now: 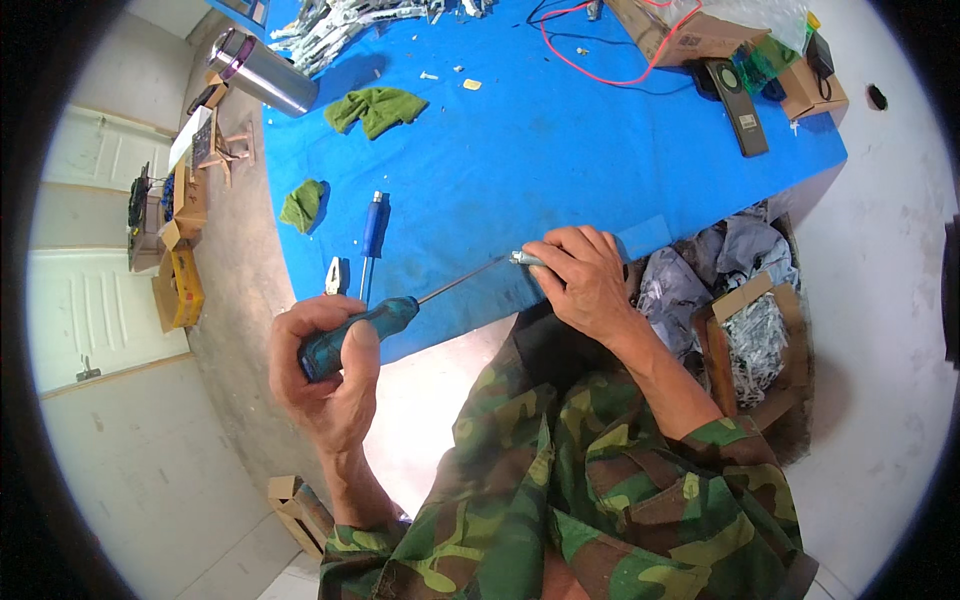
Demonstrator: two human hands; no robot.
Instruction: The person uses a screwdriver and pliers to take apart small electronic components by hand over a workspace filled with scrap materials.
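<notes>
Camouflage sleeves fill the lower part of the view, and both forearms rise from them toward the near edge of a blue table. A screwdriver with a blue-green handle is grasped firmly by the left hand, the fingers being wrapped around the handle just off the near edge of the table. Its thin shaft is pointed toward the right hand, which is closed around a small grey metal part at the same edge; only the end of this part is seen, so its shape cannot be told.

On the table, close to the near-left corner, a second screwdriver with a blue handle is laid, and beside it pliers are partly seen. Two green cloths are placed further toward the left edge, and a steel flask is lying near the far-left corner. A red wire, a black handheld device and cardboard boxes are found near the far-right corner. Below the right edge, an open box of metal scraps is standing on the floor.

The tip is met very near the fingers of the right hand. If the tip is pushed too hard or is not seated well, it could slip off and the fingers could be hurt. As the part is held in the air beyond the edge, it could also be dropped to the floor if the grasp is loosened.
</notes>
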